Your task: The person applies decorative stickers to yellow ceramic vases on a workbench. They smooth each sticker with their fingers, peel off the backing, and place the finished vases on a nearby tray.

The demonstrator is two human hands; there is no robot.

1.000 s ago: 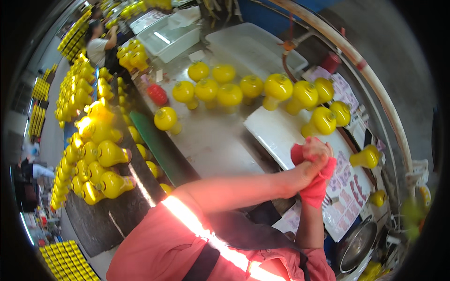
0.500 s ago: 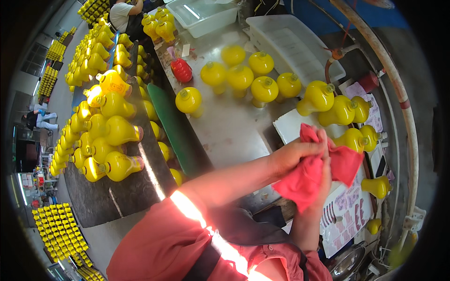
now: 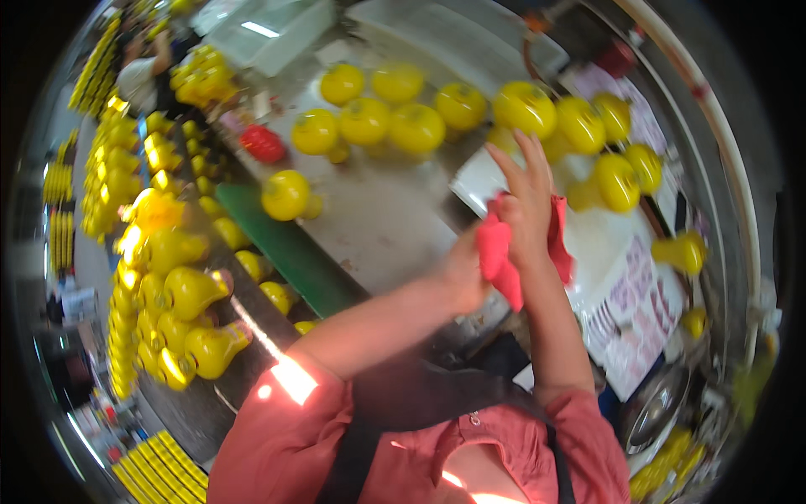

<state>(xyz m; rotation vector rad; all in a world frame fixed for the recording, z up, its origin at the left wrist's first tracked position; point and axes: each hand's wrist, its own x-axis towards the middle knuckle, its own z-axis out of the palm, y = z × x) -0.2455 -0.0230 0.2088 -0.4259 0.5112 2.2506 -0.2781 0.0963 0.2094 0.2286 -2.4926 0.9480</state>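
A: Item one, the hands?

B: Right hand [image 3: 527, 202], raised over the near edge of the grey worktable [image 3: 386, 223], fingers spread and pointing up and away. A red cloth [image 3: 497, 256] hangs across its palm side and wrist, showing on both sides of the hand. Left hand [image 3: 462, 273], just beside it and lower, touching the cloth's left fold; whether its fingers pinch the fabric or only press against it, I cannot tell (the cloth covers them).

A: Item two, what sits nearest?

B: A white tray [image 3: 588, 239] directly beyond the hands, bearing several yellow gourd-shaped plastic pieces [image 3: 617, 181]. One more yellow piece [image 3: 682, 252] lies to the right, near a sheet of pink-printed paper [image 3: 630, 319].

A: Item three, the table proper?

B: A row of round yellow pieces [image 3: 416, 126] across the far middle; a single yellow piece [image 3: 285, 195] standing apart at the left, beside a green strip [image 3: 290, 252] along the table edge. One red piece [image 3: 264, 144] further back.

A: Item four, the surroundings?

B: A dark bench at the left, crowded with yellow pear-shaped pieces [image 3: 193, 290]. Another person [image 3: 138, 71] at the far upper left, near white bins [image 3: 269, 29]. The wearer's sleeves are salmon-red, with a dark apron strap [image 3: 437, 391] across the chest.
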